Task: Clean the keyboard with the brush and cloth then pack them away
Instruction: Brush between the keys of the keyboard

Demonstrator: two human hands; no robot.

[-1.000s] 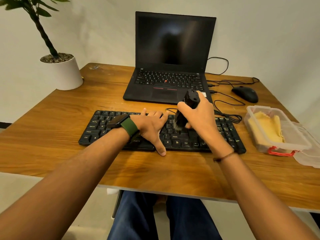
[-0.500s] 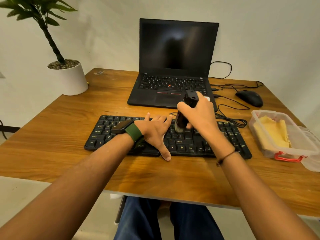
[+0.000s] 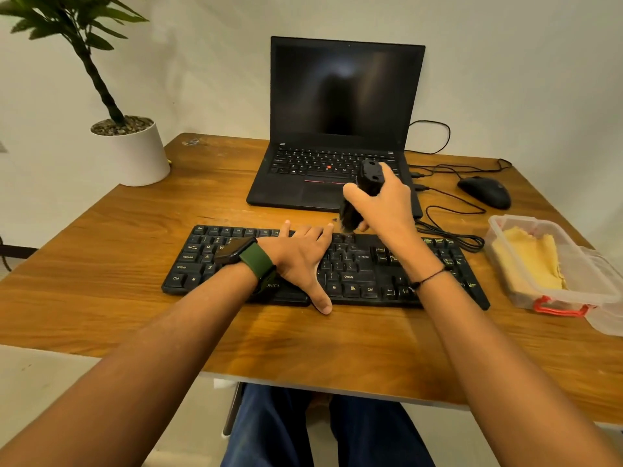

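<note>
Pale walls meet behind a wooden desk (image 3: 101,264), seen from the head camera looking down over both forearms.

At the desk's middle lies a black keyboard (image 3: 357,271), its long side facing the person. The left hand (image 3: 300,254) rests flat on the keys left of centre, fingers straight and spread, the thumb reaching over the near edge onto the wood. A watch (image 3: 236,251) on a green strap sits at that wrist.

The right hand (image 3: 384,200) is curled round a black brush (image 3: 365,187) and grips it, holding it tilted with the handle end up toward the laptop. The bristles point down at the keyboard's far edge, just beside the left fingertips; they are blurred, and whether they touch the keys cannot be told. A thin dark band circles the right wrist.

Behind the keyboard stands an open laptop (image 3: 337,96) with a dark screen. To its right lies a black mouse (image 3: 485,192), its cable looping across the wood toward the keyboard.

On the right edge of the desk stands a clear plastic box (image 3: 580,264) with a red clasp at its near end. A yellow cloth (image 3: 529,257) lies crumpled inside it. A clear lid (image 3: 610,318) lies against the box on the right.

At the far left corner a plant (image 3: 128,150) stands in a white pot.
</note>
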